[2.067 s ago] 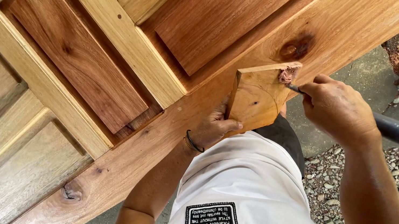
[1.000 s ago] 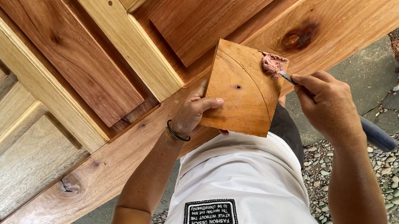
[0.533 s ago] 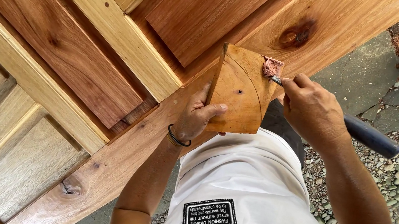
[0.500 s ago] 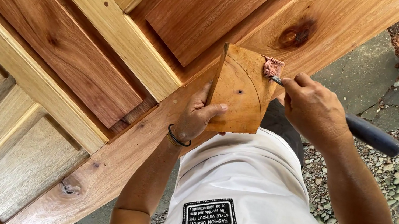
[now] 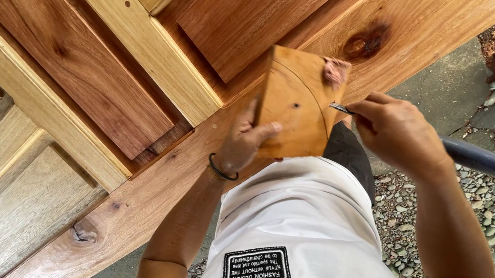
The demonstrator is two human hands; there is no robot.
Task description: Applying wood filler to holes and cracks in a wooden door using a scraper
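Your left hand (image 5: 246,140) grips the wooden block (image 5: 294,103) upright | your right hand (image 5: 398,128) — fist-closed — holds the putty knife (image 5: 462,154) at the block's right edge.

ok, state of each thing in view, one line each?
left hand: gripping the small wooden board
small wooden board: held up on edge, dab of pinkish filler at its top corner
right hand: closed on the dark-handled tool
dark-handled tool: tip at the board's edge
panelled wooden door: dark knot unfilled
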